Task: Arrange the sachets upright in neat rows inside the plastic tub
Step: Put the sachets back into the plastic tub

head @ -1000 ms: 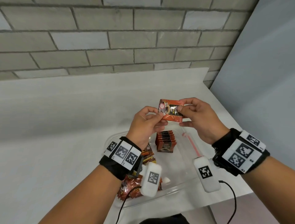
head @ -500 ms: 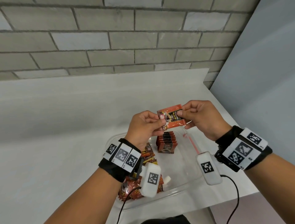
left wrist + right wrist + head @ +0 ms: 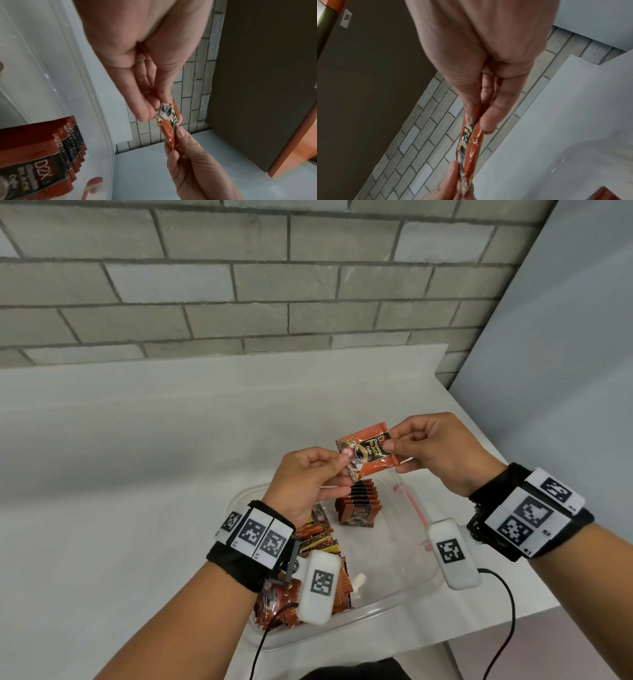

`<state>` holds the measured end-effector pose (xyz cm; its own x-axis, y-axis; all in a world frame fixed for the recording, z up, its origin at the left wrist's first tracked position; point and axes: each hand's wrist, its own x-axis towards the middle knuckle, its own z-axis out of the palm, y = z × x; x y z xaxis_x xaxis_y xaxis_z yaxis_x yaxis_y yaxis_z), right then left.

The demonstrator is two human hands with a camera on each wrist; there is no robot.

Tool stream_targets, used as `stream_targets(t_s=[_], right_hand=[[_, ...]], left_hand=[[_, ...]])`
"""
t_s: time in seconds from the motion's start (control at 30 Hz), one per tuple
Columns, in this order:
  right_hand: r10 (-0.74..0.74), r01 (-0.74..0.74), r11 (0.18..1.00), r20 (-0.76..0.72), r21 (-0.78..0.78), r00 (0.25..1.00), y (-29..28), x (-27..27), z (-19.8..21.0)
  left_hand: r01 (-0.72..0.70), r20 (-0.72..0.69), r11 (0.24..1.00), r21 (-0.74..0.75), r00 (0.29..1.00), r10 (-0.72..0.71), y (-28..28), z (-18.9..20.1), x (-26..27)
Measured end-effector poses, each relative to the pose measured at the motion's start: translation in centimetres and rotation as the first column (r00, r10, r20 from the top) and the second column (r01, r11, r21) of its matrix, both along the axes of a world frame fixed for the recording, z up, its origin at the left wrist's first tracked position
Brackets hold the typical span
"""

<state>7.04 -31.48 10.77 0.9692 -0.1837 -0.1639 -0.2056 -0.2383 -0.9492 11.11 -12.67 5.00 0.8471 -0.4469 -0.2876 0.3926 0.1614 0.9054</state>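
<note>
I saw black wristbands (image 3: 239, 563) with white coded tags (image 3: 255, 534), white camera pods (image 3: 318, 587), black cables (image 3: 507, 604).

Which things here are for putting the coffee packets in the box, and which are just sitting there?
For the job:
- held sachet, pinched by left hand and right hand
- upright row of sachets
- loose pile of sachets
- clear plastic tub

Just there:
- white table
- brick wall
- dark cabinet

Orange-red sachet (image 3: 367, 454) (black label panel), grey brick-patterned wall (image 3: 239, 275)
</note>
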Motion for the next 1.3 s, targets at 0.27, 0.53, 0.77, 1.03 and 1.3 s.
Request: stream_targets(t_s=[0.27,0.53,0.77,1.03,1.3], right_hand=[[0.095,-0.105,0.990,-0.100,-0.094,0.990,-0.3,1.2,0.4],[0.171,-0.203,0.899,-0.117,-0.388,0.978,-0.7,1.3,0.7],[0.348,-0.502,0.572,-0.362,-0.649,0.865,0.8,0.4,-1.7],[0.339,-0.616,0.276,-0.525,-0.738,0.780,2.8,0.3,-4.9],[0.307,-0.612,0.128,-0.555,-0.781,0.773,3.6,1.3,-5.2]], left_hand=[[0.005,0.007,1.000,0.019,1.000,-0.005,0.2,-0.1,0.5],[-0.059,0.089,0.968,0.244,0.995,0.039,0.9,-0.4,0.7],[-0.096,0.083,0.953,0.288,0.994,0.075,3.5,0.5,1.9],[-0.161,0.274,0.829,0.535,0.962,0.010,10.0,1.8,3.7],[0.082,0.076,0.669,0.739,0.976,-0.204,13.0,-0.4,3.2]])
